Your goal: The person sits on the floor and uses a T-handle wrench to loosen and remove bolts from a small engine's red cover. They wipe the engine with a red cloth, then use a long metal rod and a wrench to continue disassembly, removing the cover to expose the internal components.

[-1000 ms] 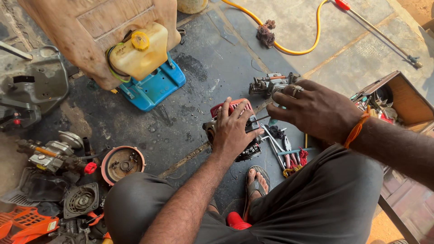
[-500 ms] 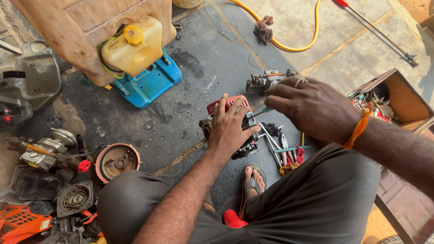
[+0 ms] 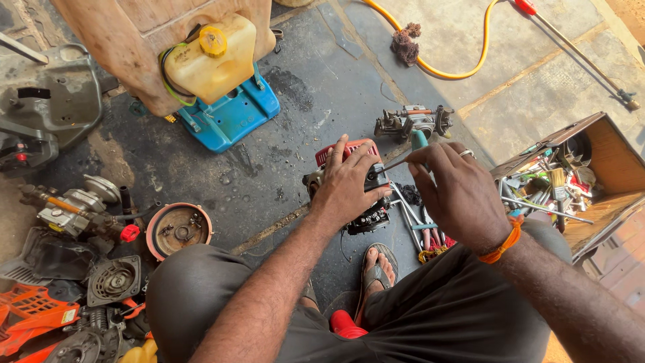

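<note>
A small engine [image 3: 356,202] with a red cover sits on the dark floor between my knees. My left hand [image 3: 346,185] lies spread over its top and holds it steady. My right hand [image 3: 457,191] grips a screwdriver [image 3: 411,149] with a teal handle, its thin shaft pointing left at the engine's upper right side, just by my left fingers. Pliers and other hand tools [image 3: 423,232] lie on the floor right under my right hand. My sandalled foot [image 3: 376,272] rests below the engine.
A carburettor-like part [image 3: 413,121] lies beyond the engine. A yellow tank on a blue base [image 3: 218,81] stands at the back left. Engine parts, a round rusty cover [image 3: 178,230] and orange housings [image 3: 33,316] crowd the left. An open wooden toolbox [image 3: 571,181] is at right; a yellow hose [image 3: 463,64] curls behind.
My right hand has come down toward the engine and now shows a screwdriver held against it. The left hand stays on the engine. The view has shifted slightly.
</note>
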